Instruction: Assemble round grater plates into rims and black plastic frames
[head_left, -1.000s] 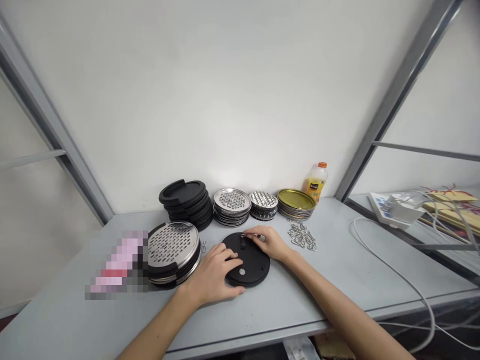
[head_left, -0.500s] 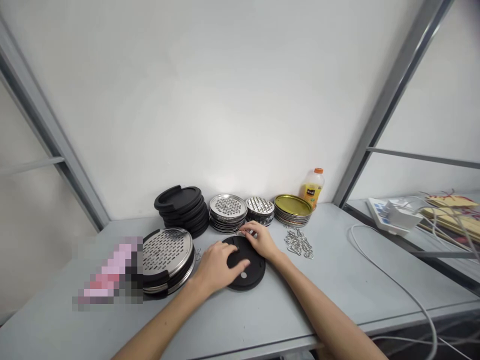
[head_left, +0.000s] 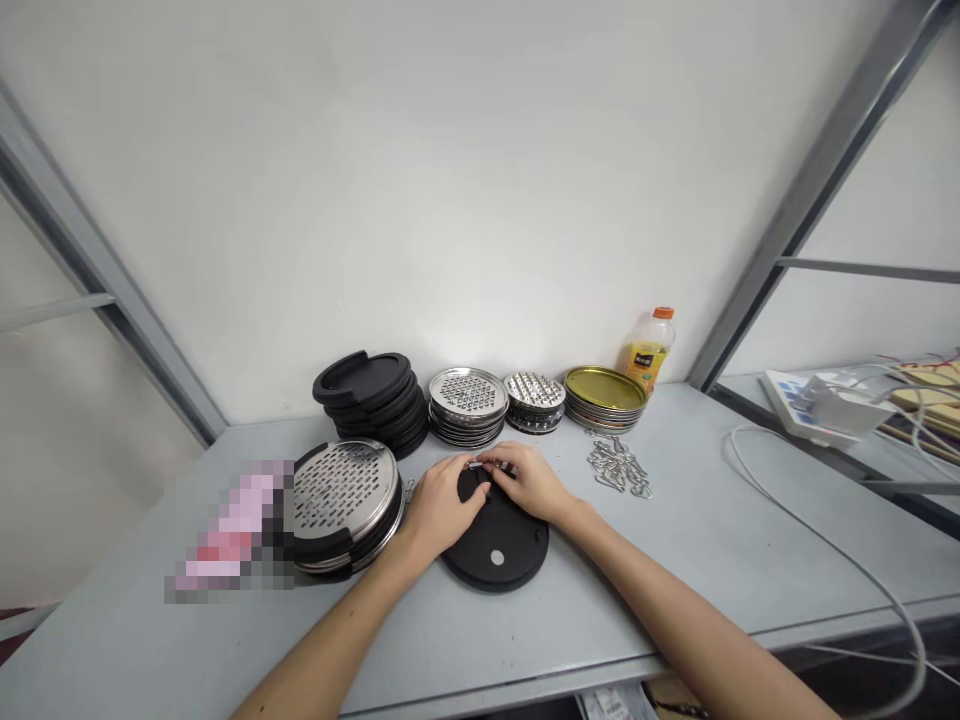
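A round black disc with a pale round spot lies on the table between my hands. My left hand rests on its upper left edge, with the thumb over the disc and the fingertips at its far edge. From the right, my right hand pinches a small metal piece at the same far edge, where the fingertips of both hands meet. Whether the left fingers also grip that piece is hard to see. Left of my left hand stands a stack of black holders topped by a perforated metal disc.
Behind are black holders, grater discs, smaller discs, gold-coloured lids and a bottle. Metal clips lie to the right. A white cable crosses the table's right side.
My left hand has moved up to the disc's far edge, and its fingertips now meet those of my right hand. The camera view has shifted slightly.
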